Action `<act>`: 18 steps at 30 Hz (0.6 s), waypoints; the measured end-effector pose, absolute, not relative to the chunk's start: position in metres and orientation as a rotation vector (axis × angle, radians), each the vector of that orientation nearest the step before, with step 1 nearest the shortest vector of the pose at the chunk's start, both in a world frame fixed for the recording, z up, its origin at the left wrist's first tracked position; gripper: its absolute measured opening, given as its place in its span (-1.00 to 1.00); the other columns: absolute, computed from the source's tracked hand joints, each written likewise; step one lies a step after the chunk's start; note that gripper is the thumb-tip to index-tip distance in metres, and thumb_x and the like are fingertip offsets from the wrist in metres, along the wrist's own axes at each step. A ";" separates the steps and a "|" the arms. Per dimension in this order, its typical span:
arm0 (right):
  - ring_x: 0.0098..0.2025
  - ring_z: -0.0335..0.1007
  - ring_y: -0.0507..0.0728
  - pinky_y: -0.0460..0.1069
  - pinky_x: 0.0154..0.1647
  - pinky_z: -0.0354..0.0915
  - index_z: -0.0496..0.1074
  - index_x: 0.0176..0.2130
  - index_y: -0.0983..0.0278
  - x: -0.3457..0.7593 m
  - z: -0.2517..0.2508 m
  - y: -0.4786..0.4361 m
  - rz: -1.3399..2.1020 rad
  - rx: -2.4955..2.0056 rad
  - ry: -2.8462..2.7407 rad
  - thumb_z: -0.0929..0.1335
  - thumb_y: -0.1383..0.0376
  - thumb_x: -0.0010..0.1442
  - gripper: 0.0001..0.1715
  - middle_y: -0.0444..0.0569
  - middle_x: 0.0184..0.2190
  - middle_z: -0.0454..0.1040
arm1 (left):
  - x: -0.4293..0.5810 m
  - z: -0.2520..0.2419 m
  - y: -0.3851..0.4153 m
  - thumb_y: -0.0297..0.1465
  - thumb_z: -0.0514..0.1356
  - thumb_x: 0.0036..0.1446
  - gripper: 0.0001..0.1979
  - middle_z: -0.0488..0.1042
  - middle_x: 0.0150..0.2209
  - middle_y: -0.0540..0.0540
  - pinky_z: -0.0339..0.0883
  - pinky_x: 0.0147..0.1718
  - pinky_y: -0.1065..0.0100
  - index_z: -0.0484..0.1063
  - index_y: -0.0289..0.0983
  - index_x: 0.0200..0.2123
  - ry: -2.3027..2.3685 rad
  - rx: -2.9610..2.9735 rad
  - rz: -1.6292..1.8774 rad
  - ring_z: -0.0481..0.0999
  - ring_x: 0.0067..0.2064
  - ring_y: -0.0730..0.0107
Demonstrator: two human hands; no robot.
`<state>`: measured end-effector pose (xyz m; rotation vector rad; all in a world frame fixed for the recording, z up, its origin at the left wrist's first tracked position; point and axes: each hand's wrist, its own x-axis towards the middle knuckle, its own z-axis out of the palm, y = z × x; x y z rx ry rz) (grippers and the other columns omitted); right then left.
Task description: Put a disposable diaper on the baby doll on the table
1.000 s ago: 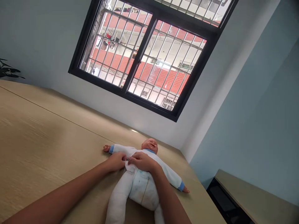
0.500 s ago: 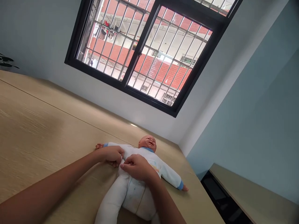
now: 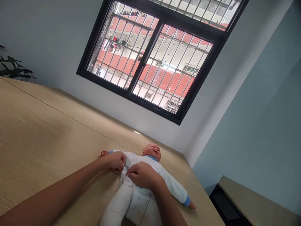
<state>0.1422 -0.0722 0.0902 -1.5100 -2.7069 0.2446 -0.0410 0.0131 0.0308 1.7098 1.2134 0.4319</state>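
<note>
A baby doll (image 3: 151, 151) lies on its back on the wooden table, arms spread out. It wears a white top (image 3: 175, 185) with blue cuffs and collar, and its legs are white. My left hand (image 3: 116, 161) is closed at the doll's waist on the left side, pinching white cloth (image 3: 124, 172) there. Resting over the belly, my right hand (image 3: 143, 175) has its fingertips pressed together on the same cloth, close to the left hand. The exact edge or fastening between the fingers is too small to make out.
The light wooden table (image 3: 39, 138) stretches to the left, with a seam across it. Beyond stand a wall and a barred, black-framed window (image 3: 131, 94). A plant (image 3: 16, 69) shows at far left. A lower cabinet (image 3: 254, 201) with a dark front stands at right.
The whole view has shifted, so the doll and window appear lower and slightly further right. Both hands stay at the doll's waist, with the cloth between them pulled a little differently.
</note>
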 end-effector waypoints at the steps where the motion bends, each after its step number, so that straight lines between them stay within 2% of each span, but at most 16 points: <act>1: -0.30 0.39 0.06 -0.06 -0.30 0.13 0.69 -0.25 0.15 0.140 0.092 -0.075 0.145 -1.568 -2.729 0.27 0.35 0.19 -0.62 -0.12 -0.28 0.66 | -0.042 0.031 0.013 -0.52 0.18 -0.36 -0.81 0.43 -0.68 0.07 0.34 -0.52 0.44 0.25 -0.22 -0.56 1.224 1.721 0.433 0.56 -0.48 0.26; 5: -0.37 0.31 0.07 -0.02 -0.40 -0.02 0.69 -0.23 0.14 0.137 0.098 -0.081 -0.054 -1.750 -2.720 0.29 0.31 0.14 -0.62 -0.09 -0.31 0.65 | -0.044 0.026 0.019 -0.52 0.18 -0.39 -0.81 0.43 -0.67 0.06 0.26 -0.55 0.45 0.26 -0.22 -0.58 1.268 1.762 0.442 0.52 -0.51 0.27; 10: -0.32 0.38 0.13 -0.01 -0.35 0.06 0.68 -0.26 0.17 0.141 0.095 -0.082 -0.065 -1.773 -2.740 0.30 0.30 0.13 -0.66 -0.03 -0.31 0.65 | -0.047 0.019 0.026 -0.49 0.23 -0.40 -0.79 0.42 -0.68 0.08 0.24 -0.53 0.47 0.27 -0.22 -0.58 1.275 1.773 0.477 0.51 -0.52 0.29; 12: -0.28 0.40 0.12 -0.03 -0.30 0.12 0.67 -0.27 0.17 0.144 0.093 -0.079 0.057 -1.705 -2.711 0.29 0.33 0.12 -0.66 -0.06 -0.29 0.66 | -0.048 0.016 0.026 -0.47 0.25 -0.39 -0.79 0.42 -0.66 0.07 0.21 -0.55 0.48 0.29 -0.22 -0.56 1.256 1.766 0.506 0.52 -0.51 0.29; 15: -0.21 0.43 0.07 -0.08 -0.23 0.20 0.64 -0.25 0.18 0.152 0.094 -0.072 0.416 -1.546 -2.543 0.25 0.40 0.13 -0.61 -0.13 -0.24 0.64 | -0.047 0.013 0.024 -0.43 0.26 -0.35 -0.78 0.45 -0.63 0.05 0.21 -0.56 0.47 0.34 -0.21 -0.50 1.206 1.739 0.543 0.53 -0.51 0.28; 18: -0.26 0.43 0.04 -0.12 -0.27 0.23 0.62 -0.22 0.25 0.160 0.097 -0.067 0.644 -1.435 -2.327 0.22 0.45 0.13 -0.59 -0.11 -0.29 0.60 | -0.043 0.010 0.022 -0.40 0.24 -0.32 -0.76 0.45 -0.62 0.05 0.27 -0.55 0.44 0.36 -0.21 -0.44 1.158 1.707 0.561 0.51 -0.51 0.28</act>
